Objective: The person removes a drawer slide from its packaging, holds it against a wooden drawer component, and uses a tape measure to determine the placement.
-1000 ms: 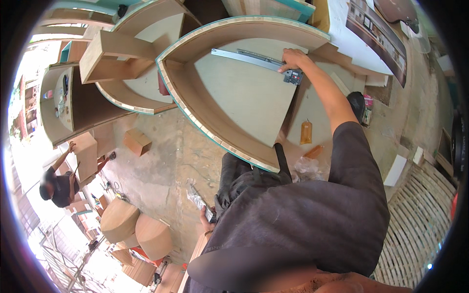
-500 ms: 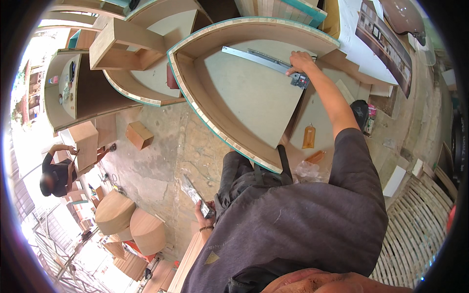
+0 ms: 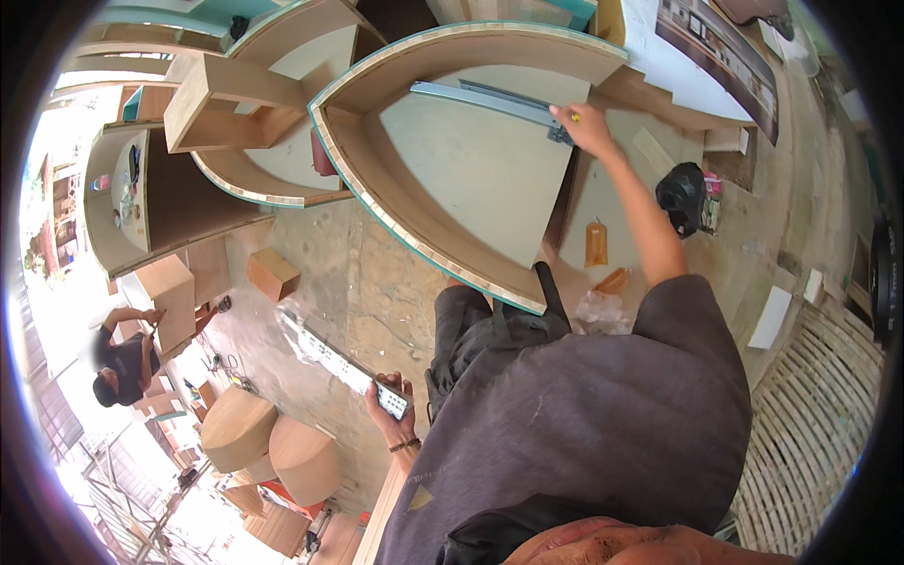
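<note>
My left hand (image 3: 388,407), low at the left of my body, is closed around the end of a long metal drawer slide (image 3: 339,365). Clear plastic wrap (image 3: 299,339) hangs about its far end. In front of me a curved wooden cabinet (image 3: 414,240) with a pointed end lies with its open side up. Inside it rests another pair of metal rails, a drawer slide (image 3: 480,102), with dark fittings at its right end. My right hand (image 3: 588,130) is over that end, fingers curled; a small yellow spot shows at them, too small to name.
A person (image 3: 127,363) works at a wooden box on the left. Beyond the cabinet's left side stand other curved cabinets (image 3: 264,179). A small wooden block (image 3: 273,274) lies on the floor. An orange-brown packet (image 3: 596,244) and a black bag (image 3: 685,198) are at the right.
My left hand has turned its slide so the broad, perforated face shows, with the far end swung left. My right hand's fingers have curled up at the other slide's end, where a yellow spot now shows.
</note>
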`<state>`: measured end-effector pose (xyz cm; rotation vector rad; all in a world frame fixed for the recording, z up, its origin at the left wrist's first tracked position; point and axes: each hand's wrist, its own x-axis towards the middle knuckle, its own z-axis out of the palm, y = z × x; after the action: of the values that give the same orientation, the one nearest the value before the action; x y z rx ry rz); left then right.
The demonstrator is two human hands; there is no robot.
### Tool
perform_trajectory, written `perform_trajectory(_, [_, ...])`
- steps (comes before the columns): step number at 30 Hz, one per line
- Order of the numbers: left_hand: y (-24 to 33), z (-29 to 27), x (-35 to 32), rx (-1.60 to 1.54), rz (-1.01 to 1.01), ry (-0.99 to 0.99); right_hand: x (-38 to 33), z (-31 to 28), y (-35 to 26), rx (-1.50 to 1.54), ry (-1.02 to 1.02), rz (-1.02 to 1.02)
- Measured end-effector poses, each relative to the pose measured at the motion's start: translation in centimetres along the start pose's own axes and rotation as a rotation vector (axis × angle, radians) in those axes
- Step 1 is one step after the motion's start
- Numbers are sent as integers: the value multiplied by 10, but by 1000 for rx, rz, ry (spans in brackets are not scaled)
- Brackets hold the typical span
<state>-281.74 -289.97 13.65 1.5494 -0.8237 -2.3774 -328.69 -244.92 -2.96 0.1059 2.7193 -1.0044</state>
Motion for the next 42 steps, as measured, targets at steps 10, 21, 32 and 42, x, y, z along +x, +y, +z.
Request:
perform_trajectory(10, [2,135,-22,422,15,-535,-198,28,-18,929,-299,404])
perform_trajectory(21, [-33,196,-30,872,-231,-603,-250,152,213,333,112,677])
perform_trajectory(32, [-37,210,-27,1191,-409,-518,-214,134,318,10,147,993])
perform_trajectory(42, [-41,201,-13,1440,-353,-531,-210,197,363,-143,141,817])
